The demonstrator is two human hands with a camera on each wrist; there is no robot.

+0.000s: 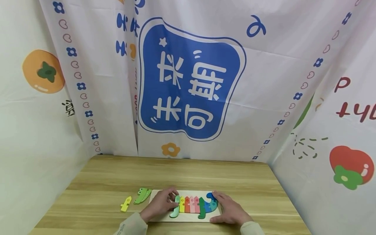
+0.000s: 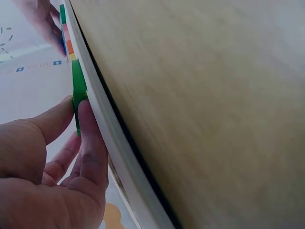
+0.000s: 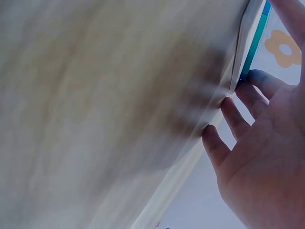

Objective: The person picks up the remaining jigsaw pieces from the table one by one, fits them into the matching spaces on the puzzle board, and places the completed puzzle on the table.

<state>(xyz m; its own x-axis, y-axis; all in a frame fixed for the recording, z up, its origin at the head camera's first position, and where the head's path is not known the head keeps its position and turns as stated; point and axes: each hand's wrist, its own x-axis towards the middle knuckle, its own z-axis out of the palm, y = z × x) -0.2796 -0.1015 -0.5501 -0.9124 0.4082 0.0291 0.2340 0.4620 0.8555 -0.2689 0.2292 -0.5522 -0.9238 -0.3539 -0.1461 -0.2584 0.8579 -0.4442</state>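
Observation:
A crocodile puzzle lies on a pale wooden board (image 1: pixel 160 219). My left hand (image 1: pixel 161 204) is at the board's left part, where thumb and finger pinch a light green leg-shaped puzzle piece (image 1: pixel 174 213). In the left wrist view this green piece (image 2: pixel 78 78) sticks out between the fingertips, close over the board. Yellow, orange, pink, dark green and blue pieces (image 1: pixel 196 205) stand joined in a row to its right. My right hand (image 1: pixel 232 209) spans the board's right end, fingers spread and relaxed, fingertips at the blue curled tail piece (image 1: pixel 210 196) and the board's edge.
Left of the board, a green crocodile head piece (image 1: pixel 142 195) and a loose yellow piece (image 1: pixel 126 204) lie on the wooden table (image 1: pixel 176 173). Printed white cloth (image 1: pixel 117 98) hangs behind the table and along both sides.

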